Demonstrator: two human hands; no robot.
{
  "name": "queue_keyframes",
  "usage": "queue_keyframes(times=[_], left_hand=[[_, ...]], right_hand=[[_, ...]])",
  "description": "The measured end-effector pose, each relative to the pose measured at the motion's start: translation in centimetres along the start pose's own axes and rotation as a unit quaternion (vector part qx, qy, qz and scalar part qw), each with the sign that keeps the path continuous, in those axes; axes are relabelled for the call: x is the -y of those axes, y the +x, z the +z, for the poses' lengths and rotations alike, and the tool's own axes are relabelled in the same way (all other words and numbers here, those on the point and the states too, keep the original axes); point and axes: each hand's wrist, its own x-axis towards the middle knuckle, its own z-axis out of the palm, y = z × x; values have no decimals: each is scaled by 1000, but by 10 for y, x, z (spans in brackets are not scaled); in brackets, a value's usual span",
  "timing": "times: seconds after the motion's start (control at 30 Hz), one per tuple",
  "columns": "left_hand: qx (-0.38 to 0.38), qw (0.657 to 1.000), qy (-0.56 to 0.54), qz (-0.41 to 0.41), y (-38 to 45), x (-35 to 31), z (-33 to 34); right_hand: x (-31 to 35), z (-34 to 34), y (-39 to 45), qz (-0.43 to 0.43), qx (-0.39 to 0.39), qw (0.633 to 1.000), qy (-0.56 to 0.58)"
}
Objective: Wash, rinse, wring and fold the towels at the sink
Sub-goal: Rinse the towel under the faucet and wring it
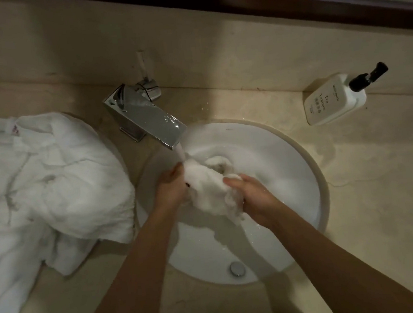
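We see a dim, warm-toned, slightly grainy picture. Glare streaks the chrome faucet [143,117]; the white sink [276,154] and towel pile [45,171] look brightest. Moving hands blur softly, corners darken, and wide-angle distortion bends the edges.

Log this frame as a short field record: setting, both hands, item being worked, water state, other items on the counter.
setting: round white sink set in a beige stone counter
left hand: grips the white towel on its left side
right hand: grips the same towel on its right side
towel: bunched over the basin, under the stream
faucet: running, water falls onto the towel
left of the sink: pile of white laundry
right of the sink: white pump bottle
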Motion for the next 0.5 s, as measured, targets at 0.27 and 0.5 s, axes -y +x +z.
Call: queue_keyframes(times=[0.27, 0.5], left_hand=[[-11, 965, -260, -32, 6, 12, 5], [125, 937, -318, -75, 15, -17, 21]], right_hand=[[25, 41, 11, -114, -30, 992, 38], [23, 88, 49, -150, -74, 980, -109]])
